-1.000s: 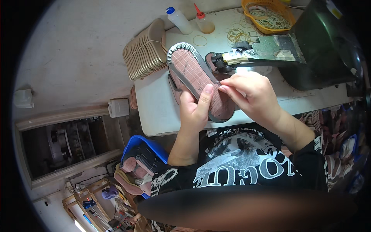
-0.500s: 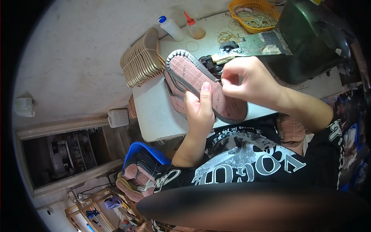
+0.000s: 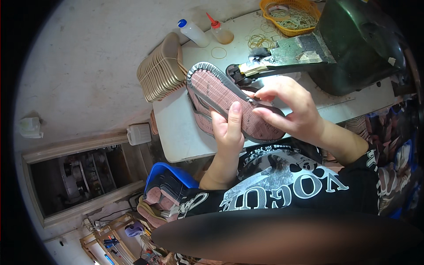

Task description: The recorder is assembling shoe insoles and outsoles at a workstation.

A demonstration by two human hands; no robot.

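A sandal part (image 3: 210, 86) with a pink, grid-lined insole and a grey edge is tilted in front of me, its gathered, pleated end pointing to the upper left. My left hand (image 3: 229, 129) grips its middle, thumb pressed on the pink face and the other fingers hidden behind. A second, similar pink-and-grey piece shows partly behind it. At the grey edge on the right side is my right hand (image 3: 298, 106); its thumb and forefinger are spread, the forefinger by the edge and the thumb near the pink face. Nothing is visibly held between them.
A green machine (image 3: 357, 53) stands at the right of the white table (image 3: 172, 132), its arm (image 3: 291, 55) reaching behind my hands. Bundled beige soles (image 3: 161, 73), two squeeze bottles (image 3: 221, 34), loose rubber bands (image 3: 260, 42) and a yellow basket (image 3: 293, 32) lie beyond. A blue bin (image 3: 172, 172) stands lower left.
My right thumb and forefinger have come apart from a pinch at the edge, and that hand has dropped slightly. My left hand keeps its grip on the sandal part.
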